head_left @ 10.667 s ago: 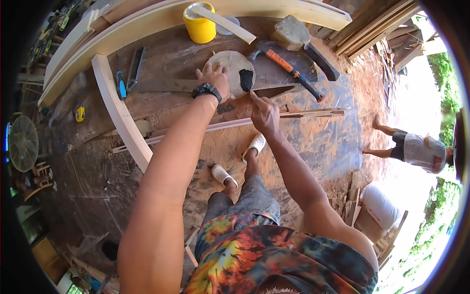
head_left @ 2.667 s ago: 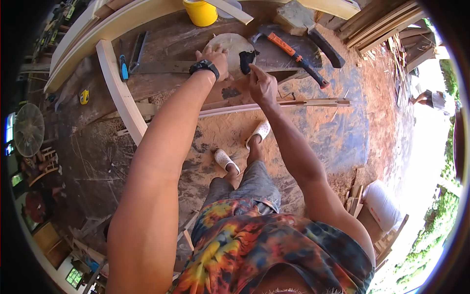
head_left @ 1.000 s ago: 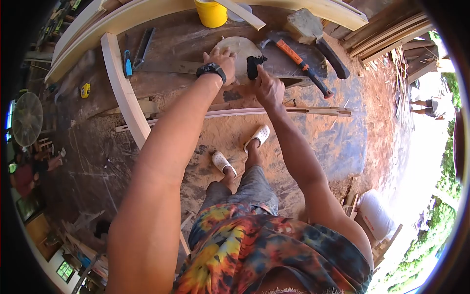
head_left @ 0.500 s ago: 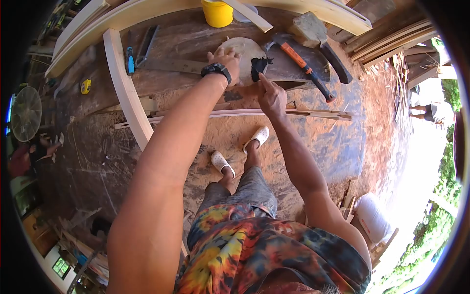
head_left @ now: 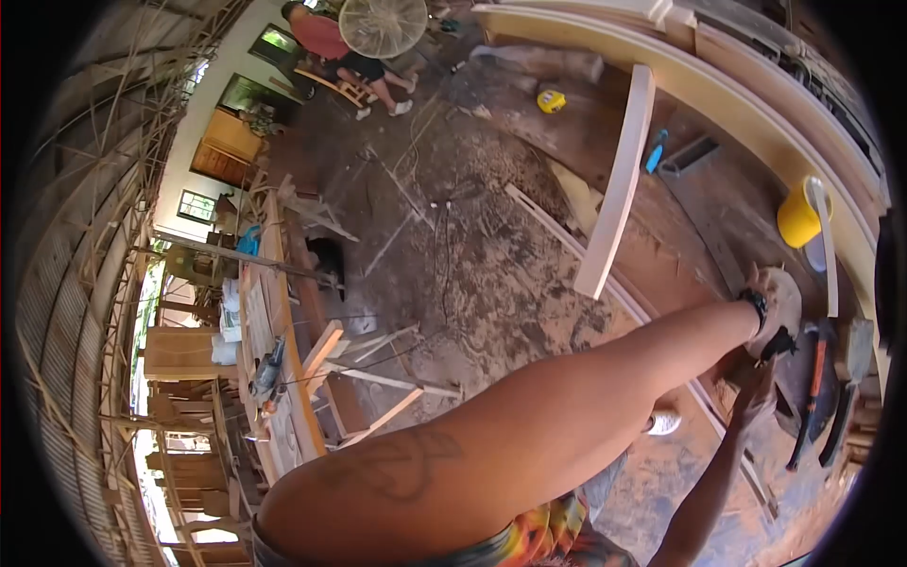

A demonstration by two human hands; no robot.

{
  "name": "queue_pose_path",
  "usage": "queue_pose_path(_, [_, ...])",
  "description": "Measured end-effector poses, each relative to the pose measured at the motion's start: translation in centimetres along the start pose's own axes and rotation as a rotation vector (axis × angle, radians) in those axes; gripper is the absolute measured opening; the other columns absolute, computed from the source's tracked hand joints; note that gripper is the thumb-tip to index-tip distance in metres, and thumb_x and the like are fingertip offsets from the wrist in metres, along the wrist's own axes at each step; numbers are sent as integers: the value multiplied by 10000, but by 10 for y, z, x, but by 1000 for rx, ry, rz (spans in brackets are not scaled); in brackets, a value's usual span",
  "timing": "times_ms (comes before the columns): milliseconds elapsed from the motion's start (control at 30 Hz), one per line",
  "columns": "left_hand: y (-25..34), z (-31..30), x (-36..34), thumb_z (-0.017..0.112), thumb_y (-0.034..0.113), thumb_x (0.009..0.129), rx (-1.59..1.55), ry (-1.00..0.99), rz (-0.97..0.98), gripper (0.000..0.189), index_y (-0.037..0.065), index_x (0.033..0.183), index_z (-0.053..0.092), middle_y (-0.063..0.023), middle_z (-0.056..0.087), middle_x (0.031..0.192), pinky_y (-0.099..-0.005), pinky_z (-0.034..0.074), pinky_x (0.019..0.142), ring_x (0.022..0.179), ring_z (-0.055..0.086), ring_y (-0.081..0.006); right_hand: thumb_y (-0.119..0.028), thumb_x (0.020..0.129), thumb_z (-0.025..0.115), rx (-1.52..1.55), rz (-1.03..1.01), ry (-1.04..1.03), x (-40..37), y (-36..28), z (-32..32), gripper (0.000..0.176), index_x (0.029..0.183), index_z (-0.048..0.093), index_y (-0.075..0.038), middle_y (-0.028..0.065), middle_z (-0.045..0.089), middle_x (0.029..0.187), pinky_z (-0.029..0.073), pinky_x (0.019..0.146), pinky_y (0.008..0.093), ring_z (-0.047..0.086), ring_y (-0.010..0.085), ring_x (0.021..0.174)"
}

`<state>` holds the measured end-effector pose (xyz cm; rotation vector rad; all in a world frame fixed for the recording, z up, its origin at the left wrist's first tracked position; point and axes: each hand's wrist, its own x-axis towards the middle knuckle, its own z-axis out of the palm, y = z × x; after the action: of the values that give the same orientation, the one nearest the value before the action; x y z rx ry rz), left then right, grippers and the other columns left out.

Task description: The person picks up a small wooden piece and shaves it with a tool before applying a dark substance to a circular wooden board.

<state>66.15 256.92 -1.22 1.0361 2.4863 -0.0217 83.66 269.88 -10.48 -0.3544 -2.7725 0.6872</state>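
Note:
My left hand (head_left: pixel 767 289), with a dark band at its wrist, lies on a round pale wooden piece (head_left: pixel 790 302) at the right side of the view, its fingers apart. Close below it, my right hand (head_left: pixel 752 399) has its fingers drawn together at a black ragged clump (head_left: pixel 778 342) by the edge of the round piece. Whatever is between those fingers is too small to make out. Beside them lie a claw hammer (head_left: pixel 817 364) with an orange and black handle and a block-headed mallet (head_left: pixel 858 350) with a black handle.
A curved wooden piece (head_left: pixel 619 189) stands out over the floor. Near it are a yellow tape measure (head_left: pixel 551 101), a blue-handled tool (head_left: pixel 657 151) and a yellow bucket (head_left: pixel 801 215). A person in a red shirt (head_left: pixel 326 36) is beside a fan (head_left: pixel 383 24). Timber frames (head_left: pixel 378 387) stand left.
My view has swung left, so the work and both hands now appear at the right. The left hand stays on the round wooden piece; the right hand stays at the black clump.

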Motion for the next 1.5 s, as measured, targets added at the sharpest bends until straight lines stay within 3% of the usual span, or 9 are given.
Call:
queue_pose_path(100, [-1, 11, 8, 815, 537, 756, 25, 9, -19, 1001, 302, 1612, 351, -29, 264, 1703, -758, 98, 1176, 1554, 159, -450, -102, 1022, 508, 122, -314, 344, -2, 1, 17, 397, 1397, 624, -40, 244, 734, 922, 506, 594, 480, 681, 392, 672])
queue_pose_path(333, [-3, 28, 31, 875, 524, 683, 14, 32, -34, 1103, 293, 1618, 338, -19, 224, 1716, -749, 112, 1179, 1558, 153, -445, -51, 1003, 528, 44, -81, 117, 11, -1, 9, 391, 1377, 643, -33, 257, 736, 928, 506, 564, 453, 691, 373, 638])
queue_pose_path(467, [-6, 30, 32, 879, 519, 676, 0, 30, -31, 1096, 284, 1612, 358, -22, 218, 1719, -740, 110, 1185, 1566, 149, -417, -56, 994, 522, 133, -305, 354, 1, 0, 18, 408, 1385, 638, -34, 259, 733, 1035, 509, 575, 461, 701, 376, 673])
queue_pose_path(667, [-4, 30, 30, 860, 510, 702, 15, 46, -47, 1045, 275, 1602, 383, -33, 240, 1712, -739, 100, 1188, 1564, 151, -426, -108, 1022, 484, -56, 35, 25, 18, -1, 11, 404, 1390, 631, -32, 260, 737, 1004, 509, 570, 452, 704, 373, 677])
queue_pose_path(1167, [-5, 13, 8, 843, 474, 750, -65, 14, -37, 992, 251, 1598, 379, -53, 252, 1706, -713, 75, 1205, 1566, 148, -420, -135, 1026, 552, 50, -89, 242, 7, -6, 10, 346, 1335, 674, -37, 259, 726, 944, 499, 563, 452, 675, 382, 628])
queue_pose_path(1233, [-6, -1, 3, 815, 456, 758, -63, 52, -35, 794, 258, 1457, 494, -59, 396, 1564, -677, 218, 1134, 1453, 301, -391, -83, 1011, 557, 3, -24, 247, 24, -10, 4, 341, 1324, 685, -45, 243, 728, 860, 488, 524, 451, 663, 350, 565])
queue_pose_path(1333, [-2, -58, -46, 772, 429, 771, -106, 177, -20, 512, 269, 1246, 667, -68, 611, 1351, -623, 434, 1027, 1284, 531, -347, -315, 1014, 518, 165, -400, 320, -1, 22, 32, 453, 1349, 667, -49, 228, 732, 1155, 586, 789, 427, 751, 330, 956])
queue_pose_path(1467, [4, -86, -74, 730, 428, 796, -66, 340, 239, 332, 234, 1058, 791, -91, 720, 1236, -647, 530, 939, 1226, 644, -316, -334, 937, 569, 160, 110, -1, -13, -12, 0, 528, 1445, 602, -192, 172, 718, 1231, 547, 897, 461, 700, 351, 1076])
queue_pose_path(1500, [6, -58, -44, 774, 396, 747, -79, 277, 230, 646, 250, 1359, 628, -117, 593, 1444, -503, 443, 1132, 1336, 558, -310, -309, 890, 608, -34, 243, -40, -2, -10, -1, 556, 1443, 605, -253, 152, 747, 1105, 546, 835, 480, 715, 340, 981])
